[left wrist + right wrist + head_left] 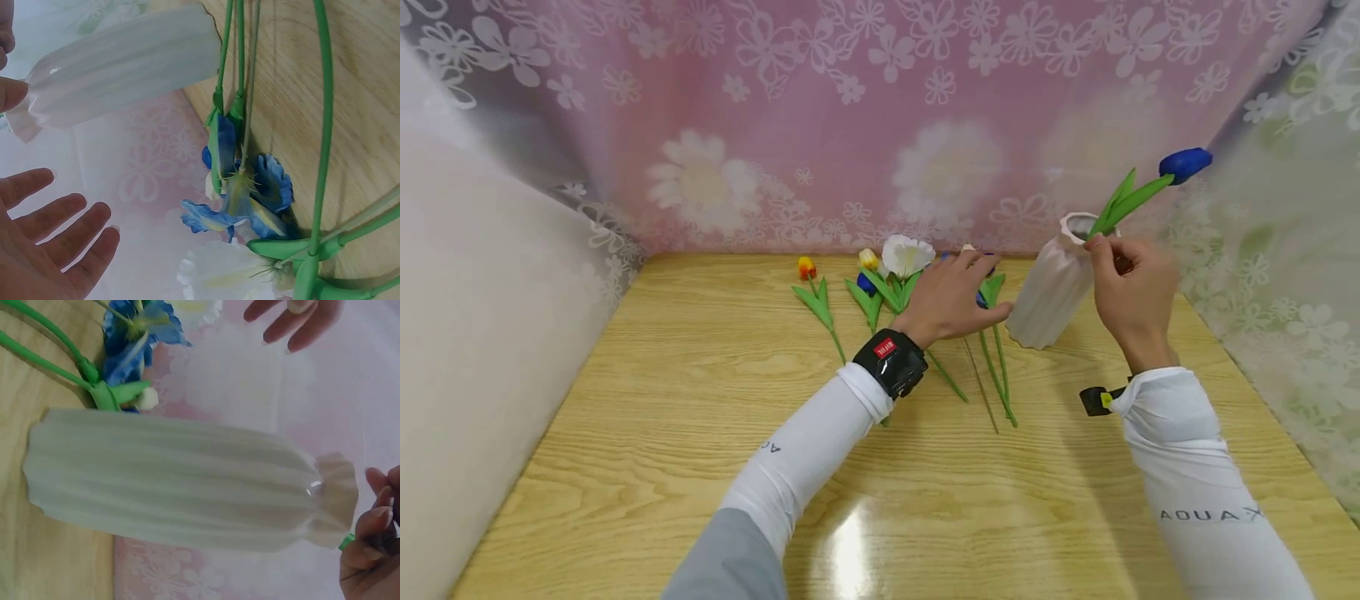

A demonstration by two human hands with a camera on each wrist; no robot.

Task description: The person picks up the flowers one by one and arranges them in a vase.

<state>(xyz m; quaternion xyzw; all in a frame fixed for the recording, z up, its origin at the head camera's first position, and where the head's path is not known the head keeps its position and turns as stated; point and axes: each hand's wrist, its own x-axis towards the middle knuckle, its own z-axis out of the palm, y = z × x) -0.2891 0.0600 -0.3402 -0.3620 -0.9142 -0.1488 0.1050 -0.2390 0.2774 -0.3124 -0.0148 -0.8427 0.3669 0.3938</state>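
At the mouth of a white ribbed vase (1051,292), my right hand (1135,292) pinches a blue tulip (1184,165) by its green stem. The bloom leans up to the right, and the stem's lower end is hidden by the rim and fingers. My left hand (951,296) hovers with spread fingers over the artificial flowers, left of the vase, holding nothing. In the left wrist view, a blue-and-yellow flower (240,203) and a white flower (225,272) lie near that hand. The vase (175,481) stands upright in the right wrist view.
Farther left on the wooden table (700,400) lie an orange-red tulip (807,267), a yellow tulip (868,259) and a large white flower (907,255). Several green stems point toward me. A pink floral curtain (820,125) hangs behind the table.
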